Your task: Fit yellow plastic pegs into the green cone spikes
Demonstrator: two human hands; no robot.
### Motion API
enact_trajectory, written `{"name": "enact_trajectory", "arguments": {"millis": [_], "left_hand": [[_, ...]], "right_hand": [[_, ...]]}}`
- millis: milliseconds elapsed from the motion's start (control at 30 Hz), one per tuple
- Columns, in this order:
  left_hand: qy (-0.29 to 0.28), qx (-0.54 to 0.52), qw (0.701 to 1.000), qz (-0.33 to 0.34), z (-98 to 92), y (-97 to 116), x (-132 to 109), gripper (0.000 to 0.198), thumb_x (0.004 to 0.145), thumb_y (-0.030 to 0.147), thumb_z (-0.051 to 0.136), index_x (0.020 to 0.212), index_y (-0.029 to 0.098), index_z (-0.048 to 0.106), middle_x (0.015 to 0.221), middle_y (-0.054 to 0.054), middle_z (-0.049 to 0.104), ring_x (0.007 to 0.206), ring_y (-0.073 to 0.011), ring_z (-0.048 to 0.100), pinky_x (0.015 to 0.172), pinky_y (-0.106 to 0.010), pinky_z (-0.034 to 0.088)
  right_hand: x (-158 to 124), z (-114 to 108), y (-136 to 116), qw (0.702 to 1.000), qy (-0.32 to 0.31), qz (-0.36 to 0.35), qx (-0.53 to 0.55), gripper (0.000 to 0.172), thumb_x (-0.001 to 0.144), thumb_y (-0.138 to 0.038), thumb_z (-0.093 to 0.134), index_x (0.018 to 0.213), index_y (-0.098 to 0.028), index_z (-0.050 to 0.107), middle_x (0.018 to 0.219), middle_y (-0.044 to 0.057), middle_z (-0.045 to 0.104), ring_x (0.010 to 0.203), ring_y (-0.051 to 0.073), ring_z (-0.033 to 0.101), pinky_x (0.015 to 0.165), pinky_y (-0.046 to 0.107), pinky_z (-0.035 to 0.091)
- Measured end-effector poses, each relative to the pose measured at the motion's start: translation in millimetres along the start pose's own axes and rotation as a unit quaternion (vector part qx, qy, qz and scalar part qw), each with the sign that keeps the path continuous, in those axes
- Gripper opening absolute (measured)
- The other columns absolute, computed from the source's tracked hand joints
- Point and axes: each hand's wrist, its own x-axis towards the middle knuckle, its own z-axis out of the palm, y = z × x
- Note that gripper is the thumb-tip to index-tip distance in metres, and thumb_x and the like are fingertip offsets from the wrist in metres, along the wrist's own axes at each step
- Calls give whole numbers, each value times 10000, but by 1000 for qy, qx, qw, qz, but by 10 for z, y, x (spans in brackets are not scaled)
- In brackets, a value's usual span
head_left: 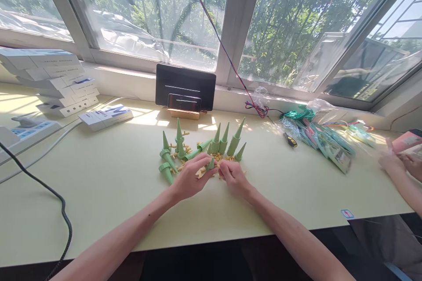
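Observation:
Near the middle of the table, my left hand [192, 177] is closed around a small green cone [210, 164]. My right hand [233, 176] meets it from the right, its fingers pinched on a small yellow piece [218, 166]. Just behind both hands, several green cones [234, 144] stand upright. More green cone parts [165, 172] lie tilted at the left, some with collars. Small yellow pieces [184, 148] are scattered among them, partly hidden by my fingers.
A tablet [185, 85] with a phone [183, 102] stands against the window wall. White boxes [66, 80] and a power strip [31, 134] are left. Plastic packets [329, 142] and a yellow-black cutter [290, 140] lie right. Another person's hands [394, 162] hold something pink at the far right.

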Motion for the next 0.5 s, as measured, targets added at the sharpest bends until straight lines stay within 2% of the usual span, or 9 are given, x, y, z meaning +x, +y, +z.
{"name": "enact_trajectory", "arguments": {"millis": [233,500], "left_hand": [[-4,2,998,59,-12,-28,4,140,938,210,569,1038,185,663,926,-80,669,884,-186,599,771,-328,529],[-3,24,992,127,-20,-65,6,294,924,89,525,1153,226,649,976,-76,701,983,-208,574,817,-371,535]], "right_hand": [[-8,1,22,1000,5,12,-3,527,1007,-552,303,606,-209,308,537,-36,330,502,103,283,487,258,243],[-13,6,56,1000,7,14,3,544,1003,-556,317,587,-206,320,519,-32,329,500,105,290,482,258,241]]}}
